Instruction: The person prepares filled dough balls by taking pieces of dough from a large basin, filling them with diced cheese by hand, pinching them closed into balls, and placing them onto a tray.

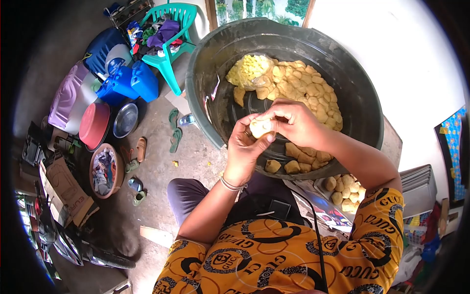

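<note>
A small pale yellow piece of dough [260,128] is pinched between both hands over the large dark tub [205,115]. My left hand [242,151] cups it from the left and below, fingers closed around it. From the right, my right hand [297,119] presses its thumb and fingers on the same piece. Many flattened yellow dough pieces [313,93] lie in the tub behind the hands. Beside them sits a clear plastic bag of yellow chunks [249,70]. Several cut dough lumps [306,156] rest at the tub's near side.
Rounded dough balls [345,191] lie on printed paper just outside the tub, near my right elbow. To the left stand a green plastic chair [169,34] piled with clothes, blue jugs [144,81], a red basin [94,123] and a laundry basket [117,171]. Slippers [141,148] lie on the floor.
</note>
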Available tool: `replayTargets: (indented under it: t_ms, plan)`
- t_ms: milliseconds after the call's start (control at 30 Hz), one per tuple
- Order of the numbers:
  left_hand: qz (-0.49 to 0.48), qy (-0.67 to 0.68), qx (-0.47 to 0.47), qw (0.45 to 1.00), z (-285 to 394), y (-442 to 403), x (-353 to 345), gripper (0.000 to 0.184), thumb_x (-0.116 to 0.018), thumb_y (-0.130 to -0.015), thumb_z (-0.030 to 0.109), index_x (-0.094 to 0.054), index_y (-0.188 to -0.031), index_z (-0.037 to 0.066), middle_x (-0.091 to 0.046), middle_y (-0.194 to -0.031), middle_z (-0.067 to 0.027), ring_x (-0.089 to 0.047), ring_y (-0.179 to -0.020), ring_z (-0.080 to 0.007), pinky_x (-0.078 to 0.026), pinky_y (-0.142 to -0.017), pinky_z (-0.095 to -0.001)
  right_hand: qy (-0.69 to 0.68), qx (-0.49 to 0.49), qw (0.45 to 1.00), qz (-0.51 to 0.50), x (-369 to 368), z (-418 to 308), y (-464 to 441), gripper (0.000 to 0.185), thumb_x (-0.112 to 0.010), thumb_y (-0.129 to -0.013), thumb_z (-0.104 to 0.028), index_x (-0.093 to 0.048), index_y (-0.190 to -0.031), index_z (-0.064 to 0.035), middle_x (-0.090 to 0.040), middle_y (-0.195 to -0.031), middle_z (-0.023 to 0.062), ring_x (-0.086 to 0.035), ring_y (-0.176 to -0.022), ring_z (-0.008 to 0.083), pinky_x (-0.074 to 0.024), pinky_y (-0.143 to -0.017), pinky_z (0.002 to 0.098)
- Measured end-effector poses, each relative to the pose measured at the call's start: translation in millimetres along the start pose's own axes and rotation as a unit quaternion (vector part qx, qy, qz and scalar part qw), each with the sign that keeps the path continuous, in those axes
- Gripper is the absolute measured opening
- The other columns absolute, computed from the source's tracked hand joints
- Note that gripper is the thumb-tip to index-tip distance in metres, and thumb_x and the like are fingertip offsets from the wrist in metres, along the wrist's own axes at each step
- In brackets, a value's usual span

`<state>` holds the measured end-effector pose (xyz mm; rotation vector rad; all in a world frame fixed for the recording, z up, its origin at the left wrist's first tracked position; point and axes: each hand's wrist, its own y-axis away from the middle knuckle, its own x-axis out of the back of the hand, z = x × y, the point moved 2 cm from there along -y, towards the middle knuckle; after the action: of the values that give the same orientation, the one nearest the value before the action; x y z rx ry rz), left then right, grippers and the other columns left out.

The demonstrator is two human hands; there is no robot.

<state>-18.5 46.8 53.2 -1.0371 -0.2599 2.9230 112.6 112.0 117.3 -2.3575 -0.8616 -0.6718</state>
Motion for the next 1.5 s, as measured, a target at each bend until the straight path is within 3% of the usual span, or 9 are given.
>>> replayTargets:
  t_ms: [200, 367, 600, 700, 833, 1000, 1100, 1333, 1500]
  plan:
    - [0.015, 0.137, 0.076, 0.988, -2, 0, 7, 0.028, -0.058, -0.089, 0.009, -0.048, -0.115, 0.004, -0.06, -0.107, -0.0108, -0.062, -0.095, -0.0212, -0.055, -0.081, -0.0349, -0.091, -0.067, 0.993, -0.029, 3, 7, -1, 0.024, -0.063, -0.082, -0.007, -0.063, -0.106, -0.0036, -0.061, -0.091, 0.0092, -0.063, -0.085, 0.0221, -0.0493, -0.074, 0.0278]
    - [0.01, 0.191, 0.125, 0.973, 6, 0, 13, 0.024, -0.054, -0.092, 0.02, -0.052, -0.112, 0.007, -0.062, -0.106, -0.0117, -0.063, -0.093, -0.0234, -0.054, -0.081, -0.0388, 0.085, 0.086, 0.993, 0.0, -6, -12, 3, 0.031, -0.063, -0.081, -0.005, -0.059, -0.112, -0.0044, -0.06, -0.097, 0.0096, -0.06, -0.09, 0.023, -0.0485, -0.075, 0.0301]
    - [-0.014, 0.185, 0.222, 0.957, 3, 6, 8, 0.037, -0.051, -0.093, 0.037, -0.051, -0.117, 0.008, -0.062, -0.108, -0.0117, -0.063, -0.093, -0.0224, -0.05, -0.081, -0.0367, -0.018, -0.121, 0.989, -0.08, 0, 11, 0, 0.013, -0.059, -0.087, -0.008, -0.062, -0.098, -0.0001, -0.065, -0.09, 0.0083, -0.06, -0.088, 0.0111, -0.0477, -0.072, 0.0262]
    - [-0.035, 0.133, 0.187, 0.973, -4, 8, 14, 0.039, -0.048, -0.094, 0.038, -0.049, -0.12, 0.009, -0.061, -0.11, -0.0127, -0.061, -0.098, -0.0237, -0.049, -0.085, -0.0395, -0.13, -0.104, 0.983, -0.074, 5, 15, -3, 0.019, -0.055, -0.091, -0.014, -0.063, -0.103, -0.0008, -0.066, -0.088, 0.0057, -0.059, -0.083, 0.0108, -0.0463, -0.072, 0.0264]
    - [0.031, 0.031, 0.096, 0.994, -4, 5, 20, 0.03, -0.055, -0.092, 0.024, -0.052, -0.116, 0.006, -0.062, -0.106, -0.0092, -0.063, -0.09, -0.0198, -0.052, -0.076, -0.0332, -0.289, -0.202, 0.933, -0.069, 2, 18, -1, 0.032, -0.051, -0.095, -0.023, -0.058, -0.118, -0.0022, -0.062, -0.087, 0.0018, -0.052, -0.078, 0.0076, -0.0446, -0.075, 0.0241]
    - [0.044, -0.084, 0.023, 0.995, -1, 11, 10, 0.04, -0.062, -0.088, 0.016, -0.05, -0.124, 0.003, -0.063, -0.102, -0.0046, -0.061, -0.085, -0.0117, -0.051, -0.073, -0.0252, -0.146, -0.167, 0.973, -0.067, -4, 22, -1, 0.02, -0.061, -0.088, -0.014, -0.061, -0.099, 0.0025, -0.061, -0.075, 0.0049, -0.052, -0.057, 0.007, -0.0432, -0.054, 0.0217]
    - [0.019, -0.079, 0.012, 0.997, 0, 12, 8, 0.046, -0.061, -0.088, 0.015, -0.045, -0.129, 0.003, -0.063, -0.105, -0.0058, -0.06, -0.089, -0.0118, -0.049, -0.075, -0.024, -0.129, -0.165, 0.975, -0.072, 1, 20, -3, 0.02, -0.058, -0.089, -0.012, -0.062, -0.101, 0.0032, -0.062, -0.077, 0.0055, -0.053, -0.057, 0.008, -0.0444, -0.054, 0.021]
    - [0.033, -0.149, -0.079, 0.985, 2, 8, 7, 0.057, -0.062, -0.085, 0.0, -0.036, -0.136, -0.002, -0.063, -0.103, -0.0065, -0.057, -0.096, -0.0097, -0.045, -0.086, -0.0243, -0.446, -0.28, 0.85, 0.001, 0, 17, -2, 0.032, -0.051, -0.094, -0.023, -0.056, -0.115, 0.0004, -0.062, -0.097, 0.0032, -0.055, -0.08, 0.0097, -0.0463, -0.073, 0.0278]
    - [0.051, -0.226, -0.062, 0.971, -1, 10, 13, 0.055, -0.064, -0.082, -0.003, -0.041, -0.132, -0.003, -0.062, -0.101, -0.0064, -0.059, -0.093, -0.011, -0.047, -0.085, -0.0259, -0.309, -0.204, 0.922, -0.108, -7, 19, 0, 0.024, -0.059, -0.09, -0.021, -0.058, -0.1, 0.0014, -0.059, -0.086, 0.0014, -0.052, -0.072, 0.0086, -0.043, -0.066, 0.0234]
